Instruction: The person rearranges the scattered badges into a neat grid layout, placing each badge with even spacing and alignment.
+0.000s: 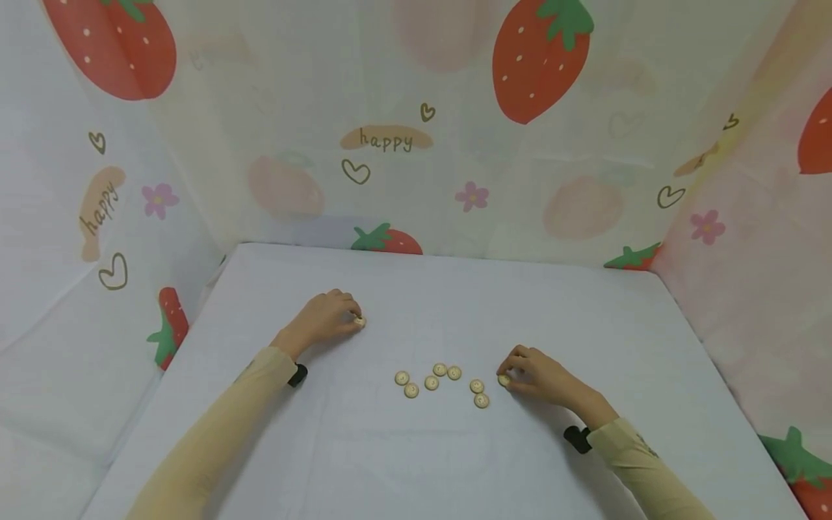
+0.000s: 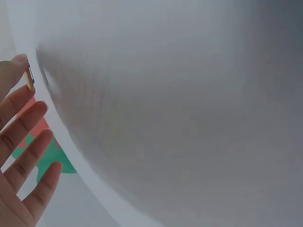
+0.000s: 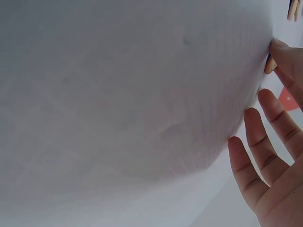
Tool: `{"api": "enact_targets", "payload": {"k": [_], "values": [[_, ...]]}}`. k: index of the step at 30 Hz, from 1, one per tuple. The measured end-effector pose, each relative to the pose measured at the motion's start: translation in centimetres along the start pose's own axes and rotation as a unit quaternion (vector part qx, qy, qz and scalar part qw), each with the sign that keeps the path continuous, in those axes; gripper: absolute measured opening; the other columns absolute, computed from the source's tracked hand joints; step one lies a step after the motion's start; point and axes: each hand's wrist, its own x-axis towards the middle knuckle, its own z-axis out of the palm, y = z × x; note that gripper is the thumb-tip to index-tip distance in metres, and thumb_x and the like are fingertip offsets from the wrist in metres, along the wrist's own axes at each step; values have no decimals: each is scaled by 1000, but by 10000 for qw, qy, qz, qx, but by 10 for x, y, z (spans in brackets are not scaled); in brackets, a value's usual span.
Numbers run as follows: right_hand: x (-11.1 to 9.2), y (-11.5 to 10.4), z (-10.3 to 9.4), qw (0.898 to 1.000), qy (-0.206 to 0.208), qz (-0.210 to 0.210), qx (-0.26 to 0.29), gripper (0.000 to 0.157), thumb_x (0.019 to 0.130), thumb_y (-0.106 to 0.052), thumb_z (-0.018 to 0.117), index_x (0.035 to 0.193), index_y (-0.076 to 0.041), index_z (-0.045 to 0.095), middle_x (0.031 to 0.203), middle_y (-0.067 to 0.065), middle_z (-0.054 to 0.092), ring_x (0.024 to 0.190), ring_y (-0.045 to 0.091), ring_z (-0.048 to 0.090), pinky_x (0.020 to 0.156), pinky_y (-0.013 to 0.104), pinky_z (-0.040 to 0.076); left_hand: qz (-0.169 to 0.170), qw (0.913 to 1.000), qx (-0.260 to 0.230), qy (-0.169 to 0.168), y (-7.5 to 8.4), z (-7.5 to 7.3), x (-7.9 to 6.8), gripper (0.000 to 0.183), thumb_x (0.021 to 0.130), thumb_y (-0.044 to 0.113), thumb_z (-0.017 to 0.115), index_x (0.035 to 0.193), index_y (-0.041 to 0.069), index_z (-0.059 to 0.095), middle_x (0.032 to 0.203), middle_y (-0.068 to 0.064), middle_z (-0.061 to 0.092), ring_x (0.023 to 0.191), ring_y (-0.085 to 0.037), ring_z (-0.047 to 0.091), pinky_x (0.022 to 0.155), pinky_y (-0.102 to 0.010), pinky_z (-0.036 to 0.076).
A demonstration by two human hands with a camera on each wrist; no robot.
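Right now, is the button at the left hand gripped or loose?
Gripped: in the left wrist view, the left hand pinches the button between thumb and forefinger.

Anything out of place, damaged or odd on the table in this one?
Nothing stands out. Seven loose buttons lie flat on the white table, none visibly broken; the left hand pinches one more button, the right hand another.

Your left arm (image 1: 224, 426) reaches farther forward than your right arm (image 1: 653, 466), both angled inward; left hand (image 1: 325, 316) and right hand (image 1: 542, 377) each pinch thumb-to-forefinger, other fingers (image 2: 44, 187) extended.
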Motion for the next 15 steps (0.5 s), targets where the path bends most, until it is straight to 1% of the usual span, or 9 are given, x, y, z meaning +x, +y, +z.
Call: {"api": "enact_targets", "payload": {"k": [8, 11, 15], "values": [[-1, -2, -1, 10000, -40, 0, 22, 18, 85, -20, 67, 103, -20, 65, 103, -4, 56, 94, 15, 53, 82, 38, 45, -99, 9998, 164, 47, -11, 3, 9, 22, 83, 35, 67, 95, 17, 70, 95, 2, 65, 95, -23, 56, 78, -43, 47], [-1, -1, 0, 10000, 21, -19, 6, 18, 84, -20, 68, 102, -20, 66, 102, -4, 56, 94, 15, 53, 82, 38, 46, -219, 9996, 187, -24, -14, 3, 14, 23, 83, 35, 66, 96, 16, 70, 96, 1, 64, 93, -23, 57, 79, -43, 47], [-1, -2, 0, 9999, 101, -57, 7, 18, 84, -19, 68, 102, -20, 66, 102, -4, 57, 94, 16, 54, 83, 40, 46, -399, 9991, 59, -109, -17, 2, 18, 24, 86, 33, 65, 99, 13, 70, 98, -2, 65, 93, -25, 59, 80, -42, 47]]}}
